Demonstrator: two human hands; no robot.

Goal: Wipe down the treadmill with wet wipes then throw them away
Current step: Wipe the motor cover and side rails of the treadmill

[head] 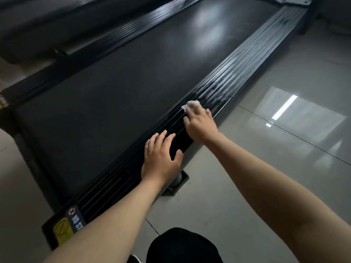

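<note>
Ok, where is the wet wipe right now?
Head view, right of centre: the wet wipe lies on the treadmill's right side rail, pressed under the right hand, just beyond the left hand.

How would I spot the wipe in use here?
Find the long black treadmill belt, then the glossy ribbed black side rail along its right edge. Under the right hand peeks a small crumpled white wet wipe, the only white thing there.

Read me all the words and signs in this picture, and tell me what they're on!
"NO ST": dark sticker at the near end of the treadmill's side rail; the left arm hides the rest.
Yellow sticker beside it: a crossed-out circle sign, no words readable.
Round symbol by the letters: too small to make out.
Yellowish label at the far left edge: too blurred to read.
</note>
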